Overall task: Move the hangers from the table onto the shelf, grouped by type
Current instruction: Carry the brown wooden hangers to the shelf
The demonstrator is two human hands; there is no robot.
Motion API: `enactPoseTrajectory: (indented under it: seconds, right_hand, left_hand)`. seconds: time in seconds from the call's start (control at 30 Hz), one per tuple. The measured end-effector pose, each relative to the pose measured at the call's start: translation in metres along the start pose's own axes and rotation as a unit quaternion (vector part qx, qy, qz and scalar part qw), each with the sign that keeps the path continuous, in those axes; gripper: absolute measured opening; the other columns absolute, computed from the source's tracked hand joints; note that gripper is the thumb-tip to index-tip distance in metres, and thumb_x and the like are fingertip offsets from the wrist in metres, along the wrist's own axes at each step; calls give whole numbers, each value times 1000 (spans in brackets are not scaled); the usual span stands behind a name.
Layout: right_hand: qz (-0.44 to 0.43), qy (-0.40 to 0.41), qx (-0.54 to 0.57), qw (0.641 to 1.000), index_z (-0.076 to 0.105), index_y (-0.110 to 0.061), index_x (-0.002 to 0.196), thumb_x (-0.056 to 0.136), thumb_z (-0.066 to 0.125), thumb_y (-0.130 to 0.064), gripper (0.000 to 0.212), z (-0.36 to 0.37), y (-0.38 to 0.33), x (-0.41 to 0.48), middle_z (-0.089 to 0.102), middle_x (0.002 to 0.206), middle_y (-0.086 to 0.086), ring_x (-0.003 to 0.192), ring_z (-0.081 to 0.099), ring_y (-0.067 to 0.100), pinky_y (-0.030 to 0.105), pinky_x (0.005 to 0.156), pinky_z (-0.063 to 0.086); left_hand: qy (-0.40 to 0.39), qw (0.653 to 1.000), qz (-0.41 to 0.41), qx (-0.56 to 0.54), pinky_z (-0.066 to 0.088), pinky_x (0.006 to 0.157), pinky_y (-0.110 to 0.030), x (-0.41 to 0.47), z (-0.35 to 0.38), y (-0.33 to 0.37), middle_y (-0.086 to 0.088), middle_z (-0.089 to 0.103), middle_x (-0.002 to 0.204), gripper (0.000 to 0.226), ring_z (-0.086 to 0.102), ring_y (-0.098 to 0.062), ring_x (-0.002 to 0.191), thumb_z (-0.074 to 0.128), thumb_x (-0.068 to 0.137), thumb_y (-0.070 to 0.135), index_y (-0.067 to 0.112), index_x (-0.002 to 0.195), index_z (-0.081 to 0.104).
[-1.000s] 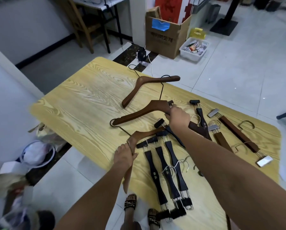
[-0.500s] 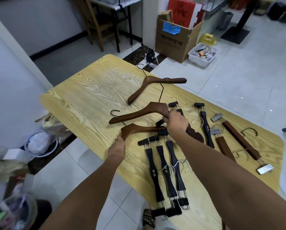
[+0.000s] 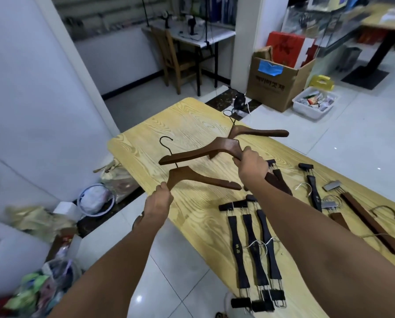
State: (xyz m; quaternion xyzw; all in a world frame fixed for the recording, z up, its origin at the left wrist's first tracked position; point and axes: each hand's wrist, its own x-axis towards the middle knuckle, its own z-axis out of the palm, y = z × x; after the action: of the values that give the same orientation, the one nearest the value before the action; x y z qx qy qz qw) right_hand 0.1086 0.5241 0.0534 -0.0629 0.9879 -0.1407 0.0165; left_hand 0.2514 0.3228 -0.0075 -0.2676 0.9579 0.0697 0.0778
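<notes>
Lifted two brown wooden coat hangers up off the table since half a second ago. Both held in the air now, over the left part of the table.

Grips the upper coat hanger with the right hand, fingers curled tight round its right arm, close to the bend. Long axis left to right, bend pointing away toward the far end of the table. Its hook hard to make out.

Grips the lower coat hanger with the left hand, fingers wrapped round it just below the bend. One arm pointing right. Black hook sticking up and away, crossing the upper one. Other arm mostly hidden behind the left hand and wrist.

Flat on the far part of the table, a third coat hanger, partly behind the upper one, hook toward the far edge. Three coat hangers in all.

To the right, five black clip hangers, all flat on the table. Three side by side, long axes running near to far. Fourth one alone, further right. Fifth one mostly hidden behind the right hand.

At the far right, two more with silver clips: a long brown clip hanger and a short brown clip hanger, half hidden by the right arm.
</notes>
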Motion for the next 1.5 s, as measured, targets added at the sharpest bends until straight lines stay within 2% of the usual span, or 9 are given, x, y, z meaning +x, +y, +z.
enactPoseTrajectory:
  seconds: [0.17, 0.47, 0.87, 1.0, 1.1, 1.17, 1.23, 1.43, 1.5]
  right_hand:
    - [-43, 1, 21, 999, 50, -7, 118, 96, 54, -35, 36, -14, -37, -24, 65, 111, 12, 103, 63, 33, 33, 68, 39]
    - [-136, 0, 13, 991, 51, -7, 110, 97, 52, -37, 32, -33, -74, -76, 67, 106, 12, 100, 64, 33, 33, 67, 39]
    - [-295, -40, 47, 953, 55, -10, 103, 92, 56, -40, 32, -57, -189, -188, 66, 103, 9, 97, 64, 31, 29, 67, 38]
    - [-362, -60, 58, 928, 56, -10, 106, 91, 56, -43, 36, -54, -242, -250, 65, 105, 9, 99, 64, 30, 30, 69, 37]
    - [-407, -87, 82, 906, 58, -10, 103, 90, 56, -41, 34, -46, -276, -300, 66, 106, 10, 101, 62, 31, 31, 71, 37]
    - [-444, -108, 88, 885, 59, -9, 101, 89, 57, -40, 33, -40, -298, -339, 66, 105, 10, 99, 62, 32, 31, 70, 38]
    - [-483, -124, 84, 863, 59, -9, 102, 89, 58, -40, 33, -36, -315, -374, 66, 104, 11, 97, 63, 32, 30, 69, 38]
    - [-607, -152, 60, 778, 58, -13, 98, 91, 61, -35, 23, -17, -348, -481, 68, 108, 10, 102, 64, 31, 31, 73, 42]
    - [-649, -173, 55, 739, 57, -15, 98, 92, 60, -34, 20, -10, -352, -517, 68, 107, 7, 102, 64, 30, 31, 71, 39]
  left_hand:
    - [28, 999, -26, -20, 48, 79, -41, -20, -28, -46, -20, 61, 110, 27, 62, -38, 100, 40, 100, 21, 1, 116, 45]
    - [79, 987, -103, -94, 47, 94, -43, -90, -60, -99, -24, 61, 116, 30, 58, -40, 107, 37, 99, 12, -4, 120, 50]
    - [85, 965, -236, -74, 46, 84, -38, -232, -98, -215, -19, 62, 113, 26, 60, -38, 104, 45, 95, 21, 7, 117, 44]
    - [114, 936, -308, -127, 45, 87, -39, -309, -100, -262, -18, 61, 116, 27, 58, -37, 108, 39, 99, 29, 8, 114, 46]
    - [130, 925, -335, -122, 49, 87, -39, -370, -88, -289, -19, 64, 115, 29, 60, -37, 107, 33, 97, 39, 17, 91, 51]
    - [127, 900, -384, -164, 51, 78, -35, -410, -83, -303, -17, 64, 116, 27, 62, -34, 106, 38, 95, 40, 19, 99, 54]
    - [106, 884, -428, -155, 49, 85, -37, -442, -80, -313, -14, 63, 117, 30, 61, -33, 108, 39, 97, 33, 14, 119, 47]
    - [109, 831, -523, -158, 45, 97, -41, -544, -61, -318, -16, 60, 120, 18, 57, -34, 112, 35, 99, 31, 21, 102, 50]
    - [103, 821, -546, -132, 45, 96, -40, -576, -50, -314, -12, 61, 119, 27, 58, -31, 111, 35, 99, 36, 18, 112, 49]
